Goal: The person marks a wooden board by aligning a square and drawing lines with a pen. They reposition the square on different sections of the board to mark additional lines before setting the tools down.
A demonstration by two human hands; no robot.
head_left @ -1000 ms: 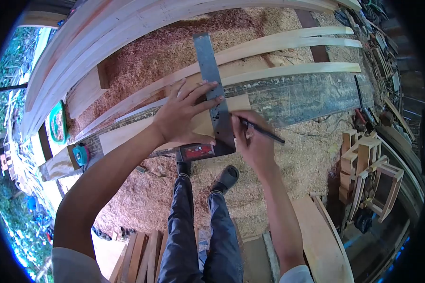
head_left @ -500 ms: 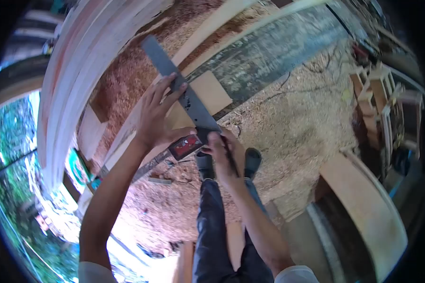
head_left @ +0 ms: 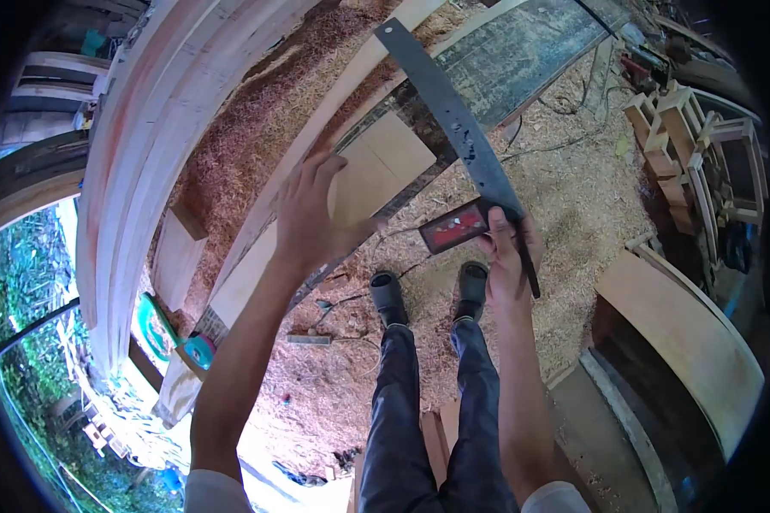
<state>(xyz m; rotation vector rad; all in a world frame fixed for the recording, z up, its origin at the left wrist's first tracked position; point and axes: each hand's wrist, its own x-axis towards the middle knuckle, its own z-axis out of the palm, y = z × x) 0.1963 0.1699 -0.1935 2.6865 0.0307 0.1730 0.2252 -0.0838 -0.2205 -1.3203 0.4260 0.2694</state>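
Note:
My right hand (head_left: 510, 256) grips a dark metal square (head_left: 453, 120) at its corner, with the long blade pointing up and left past the board. A dark block with a red, marked face (head_left: 453, 227) juts leftward from the same grip. My left hand (head_left: 308, 209) is spread over the pale wooden board (head_left: 385, 164), its thumb stretched toward the block, and holds nothing. Thin lines show on the board's surface. The board lies on a long, dark, stained beam (head_left: 513, 64).
Long curved planks (head_left: 158, 128) rise at the left. Sawdust and shavings (head_left: 316, 376) cover the ground round my feet. Small wooden frames (head_left: 684, 128) stand at the right, above a curved wooden panel (head_left: 676, 325). A green coil (head_left: 152, 329) lies at lower left.
The square and my right hand have moved right, off the board. My left hand has let go of the blade. More of the board now shows.

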